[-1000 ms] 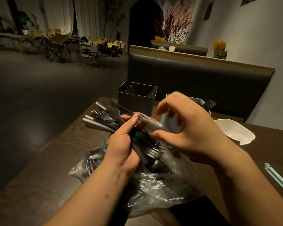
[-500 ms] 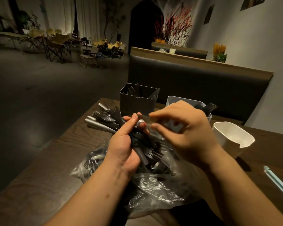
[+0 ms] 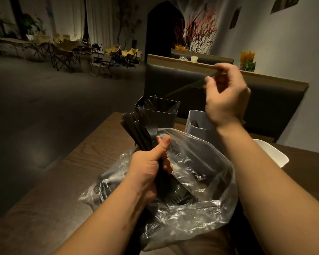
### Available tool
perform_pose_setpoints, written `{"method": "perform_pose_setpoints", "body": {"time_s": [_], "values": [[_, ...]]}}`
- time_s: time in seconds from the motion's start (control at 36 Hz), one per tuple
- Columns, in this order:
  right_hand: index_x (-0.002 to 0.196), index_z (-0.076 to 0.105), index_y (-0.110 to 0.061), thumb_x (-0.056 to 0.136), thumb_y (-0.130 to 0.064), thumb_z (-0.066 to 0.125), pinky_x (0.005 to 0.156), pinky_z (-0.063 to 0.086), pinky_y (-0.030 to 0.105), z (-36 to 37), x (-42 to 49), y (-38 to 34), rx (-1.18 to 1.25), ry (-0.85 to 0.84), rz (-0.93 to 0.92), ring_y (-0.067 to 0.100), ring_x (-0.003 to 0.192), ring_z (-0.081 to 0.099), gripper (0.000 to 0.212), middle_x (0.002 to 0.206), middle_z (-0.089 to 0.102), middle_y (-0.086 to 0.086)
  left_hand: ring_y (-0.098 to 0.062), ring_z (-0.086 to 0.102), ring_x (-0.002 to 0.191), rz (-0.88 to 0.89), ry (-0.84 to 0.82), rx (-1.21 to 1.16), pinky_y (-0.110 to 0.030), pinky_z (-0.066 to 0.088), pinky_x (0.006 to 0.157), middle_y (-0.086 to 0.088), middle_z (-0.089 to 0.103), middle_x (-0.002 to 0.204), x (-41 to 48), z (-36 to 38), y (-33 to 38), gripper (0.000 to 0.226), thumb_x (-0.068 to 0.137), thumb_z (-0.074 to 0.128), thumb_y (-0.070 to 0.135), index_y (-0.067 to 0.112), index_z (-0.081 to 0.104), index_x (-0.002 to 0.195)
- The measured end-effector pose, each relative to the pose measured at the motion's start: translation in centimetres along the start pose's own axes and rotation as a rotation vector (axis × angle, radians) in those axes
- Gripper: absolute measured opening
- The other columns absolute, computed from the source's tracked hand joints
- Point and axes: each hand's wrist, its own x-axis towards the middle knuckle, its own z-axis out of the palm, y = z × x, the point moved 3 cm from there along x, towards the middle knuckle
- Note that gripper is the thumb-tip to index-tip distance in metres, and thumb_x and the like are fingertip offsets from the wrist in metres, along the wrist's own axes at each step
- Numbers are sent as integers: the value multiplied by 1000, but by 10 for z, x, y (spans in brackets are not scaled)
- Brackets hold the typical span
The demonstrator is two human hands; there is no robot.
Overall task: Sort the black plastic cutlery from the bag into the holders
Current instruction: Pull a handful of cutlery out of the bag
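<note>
Dark brown wooden counter [image 3: 63, 181], grain visible, low light. Padded bench back beyond its far edge.

Crumpled clear plastic bag [image 3: 201, 181] lies open on the near half of the counter, with loose black plastic cutlery inside it, mostly fork tines showing.

Dark grey square holder [image 3: 160, 116] at the far edge, black pieces standing in it. Pale grey square holder [image 3: 197, 124] just beside it to the right, partly behind the right wrist. White rounded holder [image 3: 273, 153] further right.

Left hand [image 3: 147, 173] over the bag's mouth, fist wrapped round a thick bundle of black plastic cutlery [image 3: 136, 129], thumb up, ends fanning toward the dark holder.

Right hand [image 3: 226, 96] up above the holders, fingertips pinching one thin black piece [image 3: 188, 87], too blurred to tell its type.
</note>
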Motion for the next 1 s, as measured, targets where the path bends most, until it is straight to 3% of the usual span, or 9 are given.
{"method": "perform_pose_setpoints", "body": {"time_s": [0.08, 0.17, 0.28, 0.47, 0.56, 0.69, 0.78, 0.92, 1.0], "values": [[125, 55, -8, 92, -19, 69, 76, 51, 8, 12, 7, 0, -53, -104, 14, 5, 83, 63, 38, 92, 61, -9, -12, 31, 45, 2, -20, 17, -26, 30, 50, 3, 32, 53, -2, 1, 2, 33, 61, 81, 36, 21, 53, 53], [121, 58, -11, 93, -24, 69, 79, 54, 21, 22, 9, 1, -132, -215, -16, 18, 95, 67, 32, 104, 68, 4, -12, 31, 46, 8, -42, 31, -27, 30, 52, 3, 34, 54, -2, 0, 2, 30, 60, 84, 36, 21, 58, 57], [122, 57, -12, 93, -24, 70, 81, 49, 22, 36, 6, -2, -167, -367, -26, 21, 103, 64, 34, 112, 67, 8, -13, 32, 46, 21, -43, 49, -28, 29, 52, 2, 37, 57, -2, 0, 1, 34, 57, 86, 35, 19, 58, 70], [122, 59, -15, 94, -21, 69, 84, 50, 25, 62, -10, -3, -216, -590, -5, 23, 108, 64, 30, 114, 67, 7, -13, 34, 45, -5, -67, 64, -28, 31, 52, 1, 36, 55, -3, 0, -1, 37, 58, 85, 39, 20, 53, 52], [122, 61, -15, 94, -21, 68, 86, 52, 26, 63, -10, -3, -196, -559, -5, 22, 108, 65, 29, 114, 68, 7, -13, 34, 47, -8, -64, 62, -29, 31, 54, 2, 36, 55, -3, -1, -1, 38, 59, 85, 40, 21, 52, 52], [120, 65, -16, 95, -21, 67, 87, 54, 27, 48, 5, 0, -123, -355, 51, 16, 101, 65, 27, 111, 70, 4, -14, 31, 49, -33, -41, 23, -31, 30, 58, 1, 33, 55, -1, -2, 1, 39, 62, 83, 40, 20, 52, 51], [122, 65, -16, 95, -21, 66, 90, 51, 24, 51, -2, 2, -170, -496, 56, 8, 103, 59, 27, 116, 68, 2, -13, 31, 48, -32, -37, 12, -31, 28, 59, 1, 33, 54, 0, -2, 0, 39, 65, 82, 40, 20, 52, 51], [115, 72, -21, 97, -27, 63, 100, 50, 40, 57, -20, 6, -312, -822, 37, 20, 117, 57, 22, 116, 69, 2, -13, 34, 47, -38, -45, 30, -31, 30, 59, 1, 36, 53, 1, -3, -2, 42, 66, 82, 43, 19, 53, 48], [132, 62, -24, 97, -33, 61, 104, 42, 36, 46, -16, 0, -417, -877, 43, 22, 131, 44, 36, 132, 61, 2, -12, 34, 45, -35, -69, 18, -30, 31, 57, 2, 38, 54, 1, -2, -2, 39, 63, 80, 45, 18, 55, 52]]}}
